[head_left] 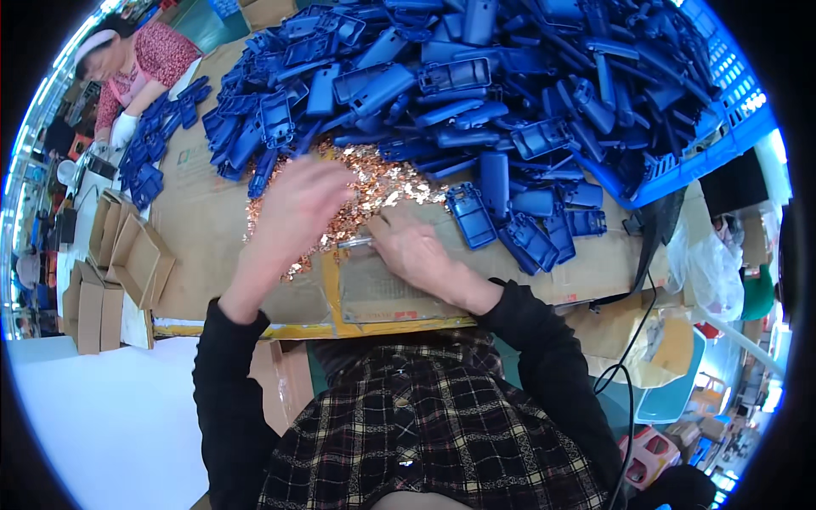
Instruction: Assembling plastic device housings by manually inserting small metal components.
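My left hand hovers over a heap of small copper-coloured metal pieces; motion blurs its fingers, so I cannot tell whether they grip anything. At the near edge of that heap, my right hand is closed with its fingers bent. A slim silvery tool sticks out to the left from its fingers; its exact kind does not show. Behind both hands rises a large pile of dark blue plastic housings. One open blue housing lies just right of my right hand, hollow side up.
Brown cardboard covers the table, with yellow tape along its front edge. A blue plastic crate lies tipped at the right. Small cardboard boxes stand at the left. Across the far left, a co-worker bends over more blue housings. A black cable hangs at the right.
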{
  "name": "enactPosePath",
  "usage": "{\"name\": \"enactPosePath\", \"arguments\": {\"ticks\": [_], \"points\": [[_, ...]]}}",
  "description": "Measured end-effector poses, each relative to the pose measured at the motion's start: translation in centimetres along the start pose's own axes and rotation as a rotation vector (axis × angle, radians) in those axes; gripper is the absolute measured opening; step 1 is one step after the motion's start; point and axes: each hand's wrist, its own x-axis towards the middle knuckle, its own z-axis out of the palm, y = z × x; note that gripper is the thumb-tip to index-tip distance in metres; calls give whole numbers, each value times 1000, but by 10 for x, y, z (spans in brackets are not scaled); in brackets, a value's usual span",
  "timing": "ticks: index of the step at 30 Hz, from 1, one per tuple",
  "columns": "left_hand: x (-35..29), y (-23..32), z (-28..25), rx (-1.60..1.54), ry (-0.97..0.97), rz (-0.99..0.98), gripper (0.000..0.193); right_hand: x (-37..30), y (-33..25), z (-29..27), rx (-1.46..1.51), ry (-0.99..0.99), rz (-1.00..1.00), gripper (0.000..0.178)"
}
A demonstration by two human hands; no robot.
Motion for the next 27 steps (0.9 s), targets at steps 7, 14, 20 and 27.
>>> {"name": "enactPosePath", "arguments": {"ticks": [7,14,20,27], "points": [[71,43,106,-65,-401,572,14,-30,-7,17,-191,-265,-67,36],[70,41,109,11,-353,818,7,-20,-16,7,-341,-252,-99,32],[18,23,18,-125,-15,422,26,-14,-15,-20,-275,-167,-36,22],[-93,19,3,-53,132,145,31,-5,23,-28,-27,-217,156,16]]}}
